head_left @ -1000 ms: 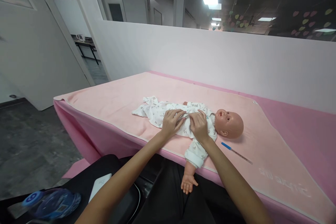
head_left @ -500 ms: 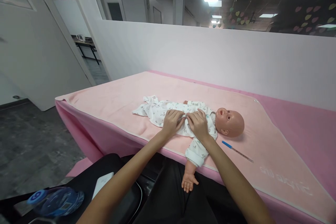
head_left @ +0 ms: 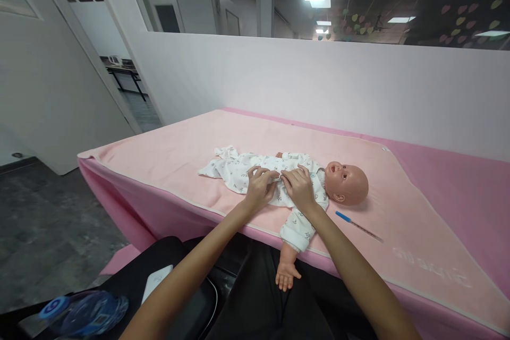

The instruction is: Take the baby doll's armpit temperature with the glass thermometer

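Note:
A baby doll (head_left: 347, 185) lies on its back across the pink-covered table, its head to the right. It wears a white patterned romper (head_left: 239, 170). At the middle of the doll's front, my left hand (head_left: 261, 186) pinches the romper's fabric between thumb and fingers. Close beside it, my right hand (head_left: 298, 186) pinches the same fabric, its fingertips nearly meeting those of the left. The exact spot between the fingertips is too small to make out. One doll arm (head_left: 287, 268) hangs over the table's near edge.
A thermometer with a blue cap (head_left: 358, 226) lies right of the doll on the peach towel (head_left: 418, 223). At the lower left, a water bottle (head_left: 85, 312) and a white flat object (head_left: 156, 280) rest on a black chair (head_left: 167, 255). A white wall (head_left: 319, 85) stands behind the table.
The view has shifted slightly. The fingers of my left hand have bent a little more at the fabric; my right hand stays almost in place.

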A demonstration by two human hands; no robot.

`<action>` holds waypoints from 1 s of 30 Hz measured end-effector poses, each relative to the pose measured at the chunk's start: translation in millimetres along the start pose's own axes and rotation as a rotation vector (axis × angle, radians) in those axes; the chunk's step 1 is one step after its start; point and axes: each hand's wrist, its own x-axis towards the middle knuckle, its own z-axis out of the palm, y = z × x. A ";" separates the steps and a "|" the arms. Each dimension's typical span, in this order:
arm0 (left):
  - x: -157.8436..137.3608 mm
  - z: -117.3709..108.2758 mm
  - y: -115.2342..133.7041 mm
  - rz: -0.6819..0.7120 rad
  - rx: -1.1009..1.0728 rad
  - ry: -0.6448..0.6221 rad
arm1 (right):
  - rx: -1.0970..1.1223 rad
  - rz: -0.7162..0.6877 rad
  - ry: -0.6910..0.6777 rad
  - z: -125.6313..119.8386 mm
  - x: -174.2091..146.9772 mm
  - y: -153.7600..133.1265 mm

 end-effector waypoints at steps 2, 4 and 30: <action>-0.2 0.1 -0.5 0.008 -0.019 -0.009 | -0.006 -0.002 -0.003 0.5 -0.6 0.3; -0.6 0.3 -1.4 0.027 -0.036 -0.009 | -0.013 -0.001 -0.004 1.1 -1.3 0.6; -0.1 -2.0 2.9 -0.114 -0.083 -0.047 | -0.026 0.007 -0.023 1.5 -1.0 1.0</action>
